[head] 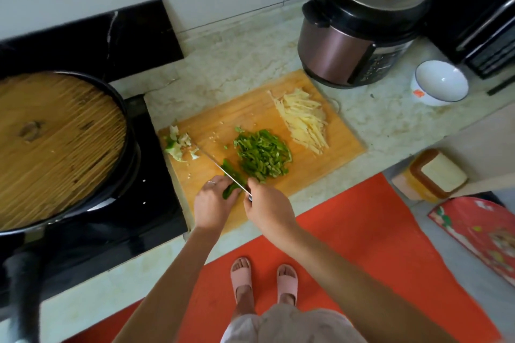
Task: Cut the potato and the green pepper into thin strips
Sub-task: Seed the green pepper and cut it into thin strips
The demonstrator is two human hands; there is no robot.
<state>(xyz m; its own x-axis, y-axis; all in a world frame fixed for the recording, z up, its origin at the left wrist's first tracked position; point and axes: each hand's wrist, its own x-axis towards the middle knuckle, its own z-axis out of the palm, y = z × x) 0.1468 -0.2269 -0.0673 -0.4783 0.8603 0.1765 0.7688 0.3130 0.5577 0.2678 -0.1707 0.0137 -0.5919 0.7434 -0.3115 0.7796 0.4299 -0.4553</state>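
Note:
A wooden cutting board (245,117) lies on the counter. A pile of pale potato strips (303,120) lies at its far right. Green pepper strips (262,154) are heaped in the middle. My left hand (213,202) presses down an uncut piece of green pepper (232,181) at the board's near edge. My right hand (267,209) grips the handle of a knife (220,166), whose blade lies across that pepper piece and points toward the far left. Pepper core and scraps (178,143) sit at the board's left corner.
A black wok with a wooden lid (55,145) sits on the stove at the left. A pressure cooker (359,25) stands behind the board. A white bowl (440,82) is at the right. The counter edge runs just below the board, over a red floor mat (362,231).

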